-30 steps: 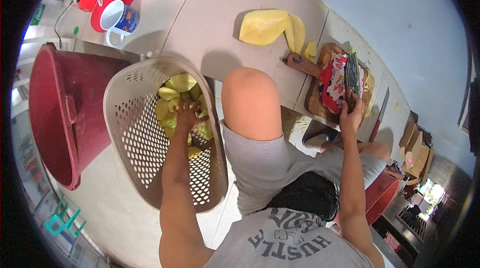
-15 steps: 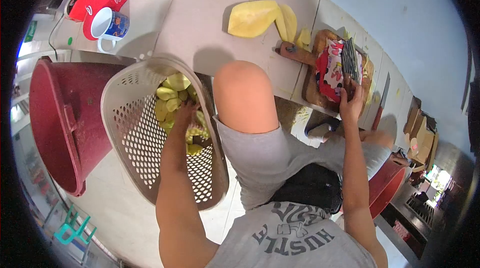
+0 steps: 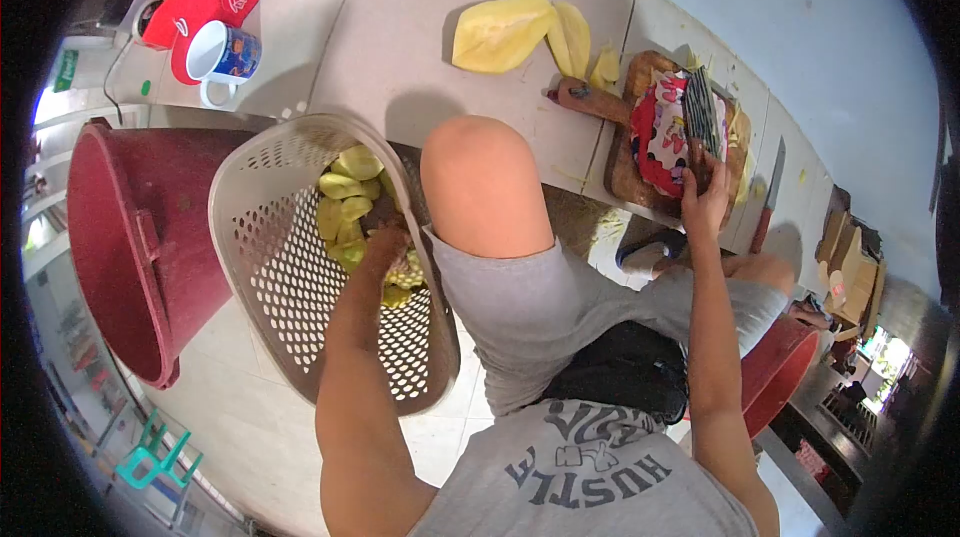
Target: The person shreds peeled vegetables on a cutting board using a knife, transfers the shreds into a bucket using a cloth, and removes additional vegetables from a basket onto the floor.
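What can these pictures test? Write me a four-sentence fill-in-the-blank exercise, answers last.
The left hand is among yellow pieces inside a perforated ____. The hand at the board is the person's ____ one. Beside the board, blade bare, lies a ____. The fully readable word on the shirt is ____.

Missing words: basket; right; knife; HUSTLE.

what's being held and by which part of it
The right hand holds the striped tool by its near end. The left hand is among yellow pieces in the basket; whether it grips any cannot be told.
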Demonstrator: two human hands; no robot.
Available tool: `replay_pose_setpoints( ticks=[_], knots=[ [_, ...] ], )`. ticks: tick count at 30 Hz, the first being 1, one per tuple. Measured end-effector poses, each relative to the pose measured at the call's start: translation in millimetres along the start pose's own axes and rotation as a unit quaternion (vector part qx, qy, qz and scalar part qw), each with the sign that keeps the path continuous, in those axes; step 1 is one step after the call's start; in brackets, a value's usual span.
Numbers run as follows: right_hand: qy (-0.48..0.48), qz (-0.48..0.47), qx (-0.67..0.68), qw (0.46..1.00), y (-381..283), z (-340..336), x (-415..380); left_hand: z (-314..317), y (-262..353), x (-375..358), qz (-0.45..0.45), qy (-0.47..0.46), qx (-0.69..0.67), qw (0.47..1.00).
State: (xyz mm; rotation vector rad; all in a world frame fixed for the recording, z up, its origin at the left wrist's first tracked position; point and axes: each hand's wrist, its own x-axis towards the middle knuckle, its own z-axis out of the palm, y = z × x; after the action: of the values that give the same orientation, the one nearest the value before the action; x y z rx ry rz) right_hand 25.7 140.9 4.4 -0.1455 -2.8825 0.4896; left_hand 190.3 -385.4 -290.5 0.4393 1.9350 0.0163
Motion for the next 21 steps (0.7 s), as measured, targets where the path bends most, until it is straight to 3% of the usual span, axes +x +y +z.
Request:
replay_pose_setpoints(
  ticks=[1, 3, 4, 6, 21],
  knots=[
    [0.003, -0.001, 0.006, 1.000, -2, 0, 0, 22, -1, 12, -0.002, 0.001, 0.002, 1.000],
    [0.009, 0.000, 0.012, 1.000, -1, -1, 3, 83, 1, 50, -0.032, 0.195, -0.041, 0.979],
    [0.003, 0.001, 0.007, 1.000, 1, 1, 4, 44, 14, 21, -0.018, 0.125, 0.033, 0.991],
    [-0.002, 0.005, 0.004, 1.000, 2, -1, -1, 44, 19, 24, -0.024, 0.109, 0.033, 0.993],
    [-0.005, 0.027, 0.020, 0.999, -6, -4, 0, 22, 15, -4, -0.075, 0.075, -0.159, 0.982]
  ],
)
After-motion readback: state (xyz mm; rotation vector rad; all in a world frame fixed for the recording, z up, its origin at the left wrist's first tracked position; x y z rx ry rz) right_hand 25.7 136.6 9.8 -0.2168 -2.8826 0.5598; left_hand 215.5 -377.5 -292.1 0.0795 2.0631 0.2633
